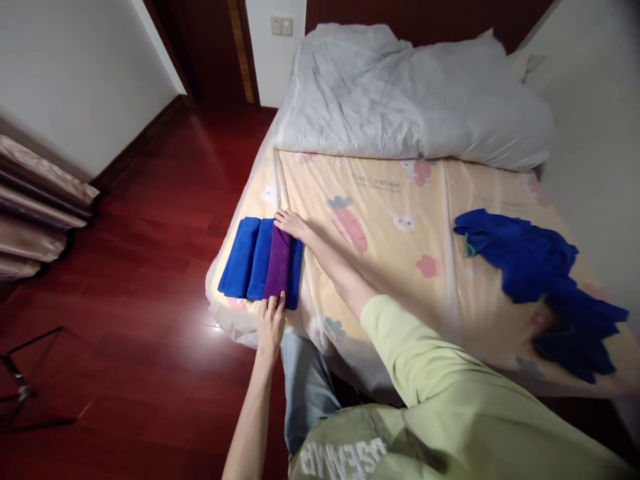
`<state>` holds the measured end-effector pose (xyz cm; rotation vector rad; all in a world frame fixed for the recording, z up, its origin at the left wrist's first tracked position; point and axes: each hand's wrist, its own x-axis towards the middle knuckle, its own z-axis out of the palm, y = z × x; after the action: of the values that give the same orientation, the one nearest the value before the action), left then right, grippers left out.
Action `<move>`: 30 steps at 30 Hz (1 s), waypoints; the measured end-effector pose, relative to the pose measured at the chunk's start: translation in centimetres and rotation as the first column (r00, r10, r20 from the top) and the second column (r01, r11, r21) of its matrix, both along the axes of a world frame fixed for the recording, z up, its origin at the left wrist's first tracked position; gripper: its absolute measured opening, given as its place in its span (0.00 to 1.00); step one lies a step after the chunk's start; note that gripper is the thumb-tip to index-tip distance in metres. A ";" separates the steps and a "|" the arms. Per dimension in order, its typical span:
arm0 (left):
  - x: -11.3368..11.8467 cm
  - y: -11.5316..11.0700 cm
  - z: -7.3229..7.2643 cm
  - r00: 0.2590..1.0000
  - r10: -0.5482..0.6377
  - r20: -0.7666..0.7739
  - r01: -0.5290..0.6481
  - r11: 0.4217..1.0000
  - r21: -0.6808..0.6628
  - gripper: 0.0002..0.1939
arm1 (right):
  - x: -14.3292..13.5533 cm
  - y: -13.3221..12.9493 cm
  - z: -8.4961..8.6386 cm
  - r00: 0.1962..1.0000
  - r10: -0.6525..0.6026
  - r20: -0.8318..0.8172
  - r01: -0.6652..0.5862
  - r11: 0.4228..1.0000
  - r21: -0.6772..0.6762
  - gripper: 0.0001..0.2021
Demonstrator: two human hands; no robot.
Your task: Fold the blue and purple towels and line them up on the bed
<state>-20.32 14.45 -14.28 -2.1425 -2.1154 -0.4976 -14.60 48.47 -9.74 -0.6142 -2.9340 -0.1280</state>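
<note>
A folded purple towel (277,262) lies lengthwise on a row of folded blue towels (240,259) at the bed's left edge. At its near end, my left hand (271,323) has its fingers bent over the edge and closed on the cloth. My right hand (293,224) reaches across to the far end, its fingers curled onto the purple towel there. A strip of blue towel (295,275) shows along the purple one's right side. The undersides of both hands' fingers are hidden.
Crumpled blue towels (537,263) lie in a loose heap on the bed's right side. A grey-white quilt (415,100) is bunched against the headboard. Yellow patterned bedding (385,233) covers the mattress. Black tripod legs (23,390) stand on the red wooden floor (150,300), left.
</note>
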 end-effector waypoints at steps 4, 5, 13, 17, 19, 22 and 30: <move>1.0 0.7 -1.1 0.999 -0.003 0.032 0.004 1.000 -0.018 0.27 | 0.0 -0.3 -1.9 0.996 -0.091 -0.027 0.086 0.986 -0.139 0.16; 1.2 0.8 -1.4 0.999 -0.007 0.042 0.007 1.000 -0.011 0.27 | 0.4 -0.5 -2.3 0.992 -0.121 -0.045 0.111 0.976 -0.185 0.16; 0.8 0.9 -1.8 0.995 -0.034 0.093 0.032 0.999 0.027 0.28 | 3.6 -1.5 -4.0 0.738 -0.594 -0.321 0.300 0.714 -0.632 0.15; 0.4 0.9 -1.5 0.994 -0.041 0.102 0.040 0.999 0.012 0.30 | 3.2 -0.2 -3.8 0.672 -0.694 -0.258 0.323 0.588 -0.741 0.22; 0.4 0.9 -1.4 0.993 -0.043 0.106 0.042 0.999 0.010 0.30 | 2.8 0.5 -3.5 0.676 -0.684 -0.274 0.302 0.596 -0.744 0.20; 0.5 0.9 -1.5 0.994 -0.041 0.105 0.039 0.999 0.015 0.30 | 2.6 1.2 -3.1 0.661 -0.684 -0.309 0.296 0.616 -0.731 0.10; -0.6 0.6 -1.3 0.986 -0.125 0.107 0.118 0.991 0.067 0.27 | 2.6 3.5 -2.2 0.599 -0.773 -0.210 0.479 0.555 -0.680 0.07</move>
<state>-20.87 15.06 -15.57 -2.2693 -2.0031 -0.6993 -12.01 52.00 -11.96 -1.5545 -2.0447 0.7538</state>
